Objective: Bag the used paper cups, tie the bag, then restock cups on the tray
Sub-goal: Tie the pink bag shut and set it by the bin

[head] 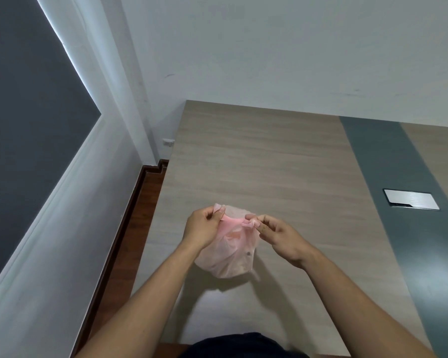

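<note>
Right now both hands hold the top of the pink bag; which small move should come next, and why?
Probably cross the two pinched ends and pull them into a knot. The left hand and right hand each grip one handle of the pink bag, which looks full and rests on the table, its top apparently not yet knotted.

soft even light, faint shadows on the table (269, 164), wide-angle bending at edges.

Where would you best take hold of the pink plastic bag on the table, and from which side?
Probably by the gathered top of the pink plastic bag, coming from above. The left hand and right hand already pinch its two twisted ends there, while the bulging body below is soft and rounded, offering little to grip.
</note>
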Demonstrator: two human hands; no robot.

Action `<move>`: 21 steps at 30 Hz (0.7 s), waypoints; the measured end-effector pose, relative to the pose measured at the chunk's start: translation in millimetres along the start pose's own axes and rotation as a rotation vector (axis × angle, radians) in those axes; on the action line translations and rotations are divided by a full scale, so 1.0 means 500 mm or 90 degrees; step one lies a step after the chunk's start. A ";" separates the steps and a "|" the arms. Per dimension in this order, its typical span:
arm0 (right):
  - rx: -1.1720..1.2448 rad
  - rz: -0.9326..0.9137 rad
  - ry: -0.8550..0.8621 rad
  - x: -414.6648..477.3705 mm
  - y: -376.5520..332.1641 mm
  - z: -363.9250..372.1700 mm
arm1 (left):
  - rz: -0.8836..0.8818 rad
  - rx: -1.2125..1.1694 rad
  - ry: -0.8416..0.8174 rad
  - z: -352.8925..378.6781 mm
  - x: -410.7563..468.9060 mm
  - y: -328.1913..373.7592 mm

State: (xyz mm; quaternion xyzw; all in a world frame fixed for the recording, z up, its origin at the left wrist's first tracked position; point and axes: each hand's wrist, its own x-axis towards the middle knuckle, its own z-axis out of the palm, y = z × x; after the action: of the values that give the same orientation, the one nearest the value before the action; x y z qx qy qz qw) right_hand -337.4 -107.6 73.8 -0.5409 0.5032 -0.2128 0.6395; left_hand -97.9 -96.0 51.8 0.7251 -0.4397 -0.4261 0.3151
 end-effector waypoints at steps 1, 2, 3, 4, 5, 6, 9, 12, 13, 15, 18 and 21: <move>0.002 0.010 0.003 -0.003 0.004 -0.004 | -0.001 0.005 0.009 -0.001 0.003 -0.008; 0.008 0.020 0.007 -0.006 0.008 -0.007 | -0.006 0.008 0.016 -0.001 0.005 -0.016; 0.014 0.030 0.013 -0.008 0.015 -0.012 | -0.012 0.005 0.021 -0.001 0.005 -0.021; 0.021 0.040 0.021 -0.010 0.023 -0.017 | -0.021 0.000 0.023 -0.002 0.004 -0.024; 0.028 0.050 0.030 -0.013 0.031 -0.021 | -0.033 -0.005 0.026 -0.005 0.003 -0.027; 0.034 0.059 0.041 -0.016 0.040 -0.027 | -0.049 -0.010 0.031 -0.008 0.003 -0.032; 0.058 0.088 0.072 -0.025 0.067 -0.048 | -0.101 -0.015 0.048 -0.026 0.012 -0.055; 0.093 0.115 0.106 -0.036 0.088 -0.065 | -0.123 -0.027 0.063 -0.035 0.017 -0.077; 0.101 0.119 0.112 -0.037 0.093 -0.066 | -0.120 -0.029 0.059 -0.032 0.016 -0.082; 0.115 0.123 0.107 -0.038 0.096 -0.063 | -0.108 -0.039 0.037 -0.023 0.010 -0.086; 0.130 0.145 0.050 -0.038 0.089 -0.049 | -0.092 -0.069 -0.026 -0.011 -0.007 -0.078; 0.178 0.151 0.019 -0.035 0.077 -0.028 | -0.082 -0.131 -0.073 -0.001 -0.028 -0.071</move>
State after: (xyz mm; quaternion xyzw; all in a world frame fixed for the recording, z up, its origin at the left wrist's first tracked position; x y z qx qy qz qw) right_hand -367.2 -87.4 47.7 -0.3802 0.5385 -0.2116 0.7216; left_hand -87.6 -68.7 27.0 0.6904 -0.3635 -0.5288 0.3340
